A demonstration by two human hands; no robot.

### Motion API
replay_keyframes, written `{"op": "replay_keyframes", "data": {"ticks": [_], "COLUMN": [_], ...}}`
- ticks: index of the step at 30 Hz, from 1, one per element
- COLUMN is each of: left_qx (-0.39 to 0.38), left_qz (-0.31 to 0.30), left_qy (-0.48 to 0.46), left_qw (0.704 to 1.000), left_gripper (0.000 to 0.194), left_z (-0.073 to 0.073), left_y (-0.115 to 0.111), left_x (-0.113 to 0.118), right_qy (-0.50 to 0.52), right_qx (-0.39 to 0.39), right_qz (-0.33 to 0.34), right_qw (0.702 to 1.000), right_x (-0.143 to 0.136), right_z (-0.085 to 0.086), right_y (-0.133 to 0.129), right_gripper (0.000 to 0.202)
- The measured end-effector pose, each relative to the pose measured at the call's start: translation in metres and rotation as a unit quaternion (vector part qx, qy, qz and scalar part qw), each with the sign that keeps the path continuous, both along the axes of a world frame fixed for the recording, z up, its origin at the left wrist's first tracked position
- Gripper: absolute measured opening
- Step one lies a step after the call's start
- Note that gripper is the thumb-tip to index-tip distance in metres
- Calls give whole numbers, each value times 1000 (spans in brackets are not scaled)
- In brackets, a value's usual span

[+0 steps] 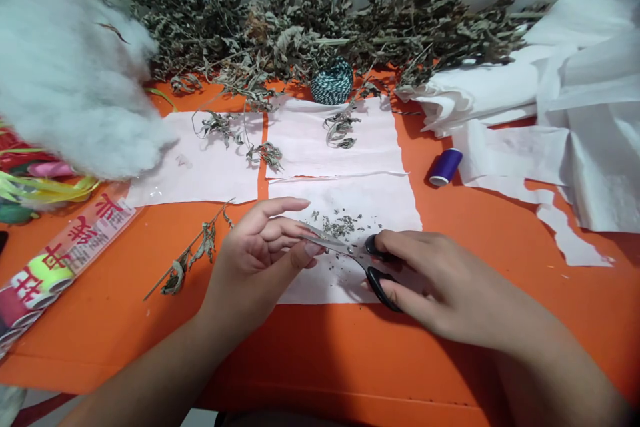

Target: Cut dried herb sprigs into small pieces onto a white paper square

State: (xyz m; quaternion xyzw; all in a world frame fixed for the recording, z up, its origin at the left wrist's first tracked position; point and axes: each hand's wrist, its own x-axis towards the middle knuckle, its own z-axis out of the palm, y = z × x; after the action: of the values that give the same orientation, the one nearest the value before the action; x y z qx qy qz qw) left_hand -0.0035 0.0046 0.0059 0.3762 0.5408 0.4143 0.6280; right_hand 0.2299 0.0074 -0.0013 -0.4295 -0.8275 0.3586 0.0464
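Black-handled scissors point(351, 251) are in my right hand point(440, 280), its fingers through the handles, with the blades slightly apart and pointing left. The blade tips reach the fingertips of my left hand point(265, 253), whose thumb and fingers are bent close around something too small to make out. Beneath the blades, small crumbled leaf bits point(340, 223) lie on a white cloth piece point(370, 197). Left of my left hand, a dried leafy sprig point(193, 253) rests on the orange table point(165, 327).
Dried plant stems point(300, 27) line the back, with a dark green and white twine ball point(332, 81) before them. White stuffing point(75, 80) and packaged thread spools point(47, 273) are left; a purple spool point(445, 167) and white fabric point(610, 153) are right.
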Motion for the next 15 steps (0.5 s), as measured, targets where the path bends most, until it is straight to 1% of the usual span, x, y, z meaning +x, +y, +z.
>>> {"op": "replay_keyframes", "data": {"ticks": [2, 5, 9, 15], "left_qx": [1, -1, 3, -9], "left_qz": [-3, 9, -8, 20], "left_qy": [2, 11, 14, 25], "left_qw": [1000, 1000, 1000, 999], "left_gripper": [34, 34, 33, 29], "left_z": [0, -1, -1, 3], "left_y": [0, -1, -1, -2], "left_x": [0, 0, 0, 5], "right_qy": [-8, -17, -18, -28], "right_qx": [-6, -13, -11, -12], "right_qz": [0, 1, 0, -3], "right_qw": [1000, 1000, 1000, 1000], "right_x": [0, 0, 1, 2], "right_z": [0, 0, 0, -1], "right_y": [0, -1, -2, -2], "right_gripper": [10, 9, 9, 11]}}
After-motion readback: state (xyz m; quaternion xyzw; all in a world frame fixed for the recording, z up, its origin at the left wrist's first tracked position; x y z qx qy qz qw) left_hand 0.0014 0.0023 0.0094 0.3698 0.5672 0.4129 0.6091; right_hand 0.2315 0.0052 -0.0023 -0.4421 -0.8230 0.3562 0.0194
